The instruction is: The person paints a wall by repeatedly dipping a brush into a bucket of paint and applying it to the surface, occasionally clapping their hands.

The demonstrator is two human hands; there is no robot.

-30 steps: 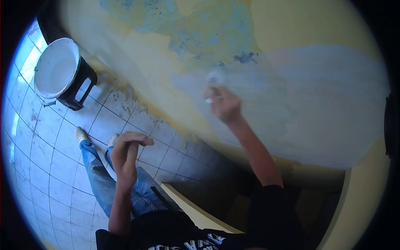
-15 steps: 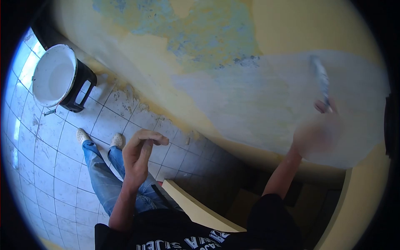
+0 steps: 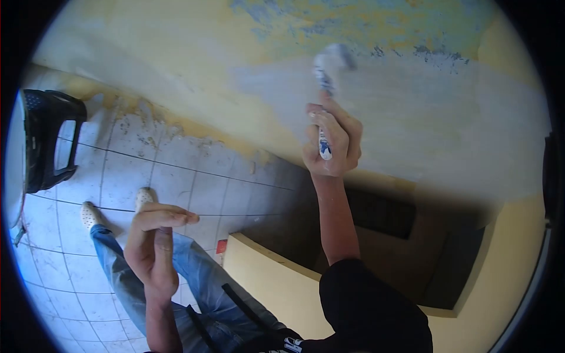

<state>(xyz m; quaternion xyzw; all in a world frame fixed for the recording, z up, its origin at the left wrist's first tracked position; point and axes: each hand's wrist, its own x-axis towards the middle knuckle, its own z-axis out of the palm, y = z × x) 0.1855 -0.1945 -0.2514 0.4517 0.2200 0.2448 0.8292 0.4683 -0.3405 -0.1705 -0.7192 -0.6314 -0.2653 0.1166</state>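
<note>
My right hand (image 3: 331, 141) is closed round the handle of a paintbrush (image 3: 325, 76), whose blurred bristles press against the wall (image 3: 176, 65) at the upper edge of a pale, freshly coated patch (image 3: 424, 112). Above that patch the wall shows old peeling blue and yellow paint (image 3: 353, 20). My left hand (image 3: 154, 244) hangs free over my jeans (image 3: 194, 282), fingers loosely curled, holding nothing.
A black plastic stool (image 3: 50, 141) stands at the left on the dirty tiled floor (image 3: 176, 170), with a white bucket's rim (image 3: 12, 176) just at the frame edge. A cream ledge (image 3: 276, 282) and a dark recess (image 3: 382, 235) lie below the wall.
My right hand has swept the brush back left from the far right of the pale patch to its upper middle. The view has shifted, pushing stool and bucket to the left edge.
</note>
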